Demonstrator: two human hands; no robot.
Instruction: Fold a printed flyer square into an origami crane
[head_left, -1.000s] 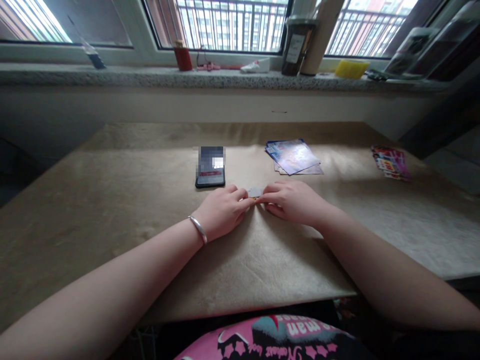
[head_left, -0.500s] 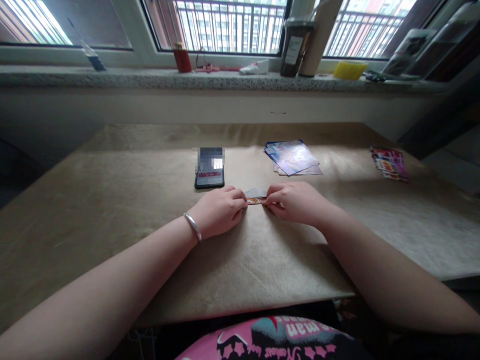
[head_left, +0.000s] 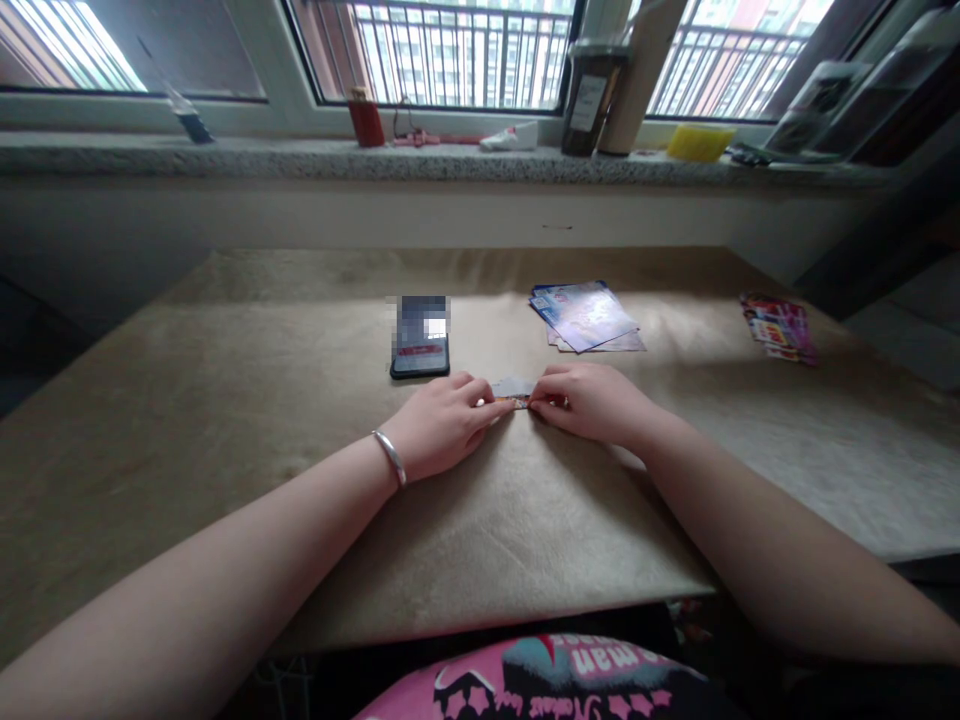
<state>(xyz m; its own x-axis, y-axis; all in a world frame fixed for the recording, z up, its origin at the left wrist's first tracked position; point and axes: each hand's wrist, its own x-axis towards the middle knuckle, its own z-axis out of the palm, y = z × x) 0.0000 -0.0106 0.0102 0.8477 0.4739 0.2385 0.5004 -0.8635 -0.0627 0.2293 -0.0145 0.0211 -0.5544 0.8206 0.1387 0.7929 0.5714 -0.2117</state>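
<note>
A small folded piece of paper (head_left: pixel 512 387) lies on the table between my hands, pale grey at the back with a narrow orange printed strip along its near edge. My left hand (head_left: pixel 450 418), with a silver bangle at the wrist, holds the left end; its index finger lies along the printed strip. At the right end, my right hand (head_left: pixel 589 398) pinches the same strip between thumb and fingers. Both ends of the paper are hidden under the fingertips. A phone (head_left: pixel 420 345) rests just beyond my left hand.
Several printed sheets (head_left: pixel 589 315) lie overlapped beyond my right hand. A fanned pile of colourful cards (head_left: pixel 778 328) sits at the far right of the table (head_left: pixel 225 400). On the windowsill (head_left: pixel 285 160) stand a dark jar (head_left: pixel 592 100), a red container (head_left: pixel 366 120) and a yellow sponge-like block (head_left: pixel 700 143).
My left index finger has stretched out to the right along the printed strip, covering more of it. My right hand keeps its pinch almost in place.
</note>
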